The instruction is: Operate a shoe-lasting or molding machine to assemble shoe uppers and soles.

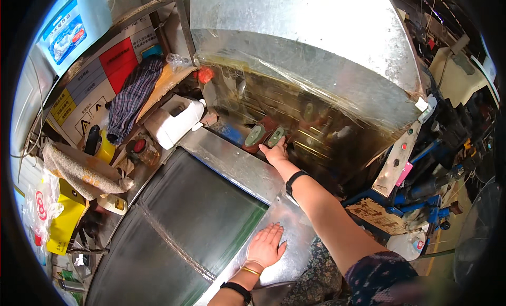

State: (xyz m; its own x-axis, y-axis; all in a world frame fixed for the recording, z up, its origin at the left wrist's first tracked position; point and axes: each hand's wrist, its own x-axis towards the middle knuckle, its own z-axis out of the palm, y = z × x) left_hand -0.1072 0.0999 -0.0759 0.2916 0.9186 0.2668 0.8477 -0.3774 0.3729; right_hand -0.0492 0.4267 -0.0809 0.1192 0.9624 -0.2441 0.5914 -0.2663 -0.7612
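Observation:
Two reddish-brown blocks with grey-green oval tops, a left one (254, 135) and a right one (276, 136), sit side by side at the machine's opening. My right hand (275, 153) reaches to the right block, thumb and fingers on either side of its near end; its underside is hidden. Flat on a shiny metal plate (290, 217) rests my left hand (266, 246), fingers stretched and holding nothing. Left of that hand lies a dark conveyor belt (184, 211) with a stitched seam across it.
A metal hood (305, 21) with clear plastic sheeting overhangs the opening. Along the left stand a white jug (174, 121), a red-lidded jar (145, 150), a towel (79, 166) and dark checked cloth (136, 92). A control strip (398, 161) with buttons borders the right.

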